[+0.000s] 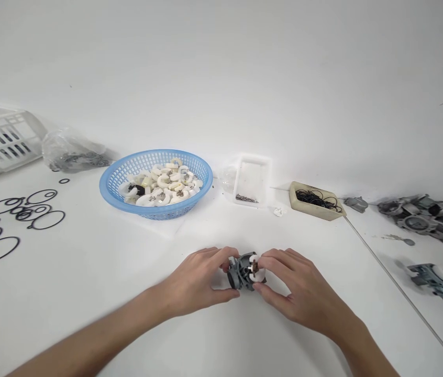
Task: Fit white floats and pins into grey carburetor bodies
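A grey metal carburetor body [239, 273] is on the white table in front of me. My left hand [206, 275] grips its left side, thumb at the near edge and fingers at the far edge. At its right end sits a white plastic float [259, 275] with a small brass-coloured metal piece [253, 268]. My right hand [290, 280] pinches the float between thumb and fingertips, against the body. How the float is seated on the body is partly hidden by my right fingers.
Beyond my hands stand a blue basket [106, 183] of white floats, a white tray [269, 180] with thin metal pins, and a beige box [319, 211] of black rings. Black O-rings [25, 212] lie left. Right are a carburetor with a float [437, 280] and piled grey castings [421, 220].
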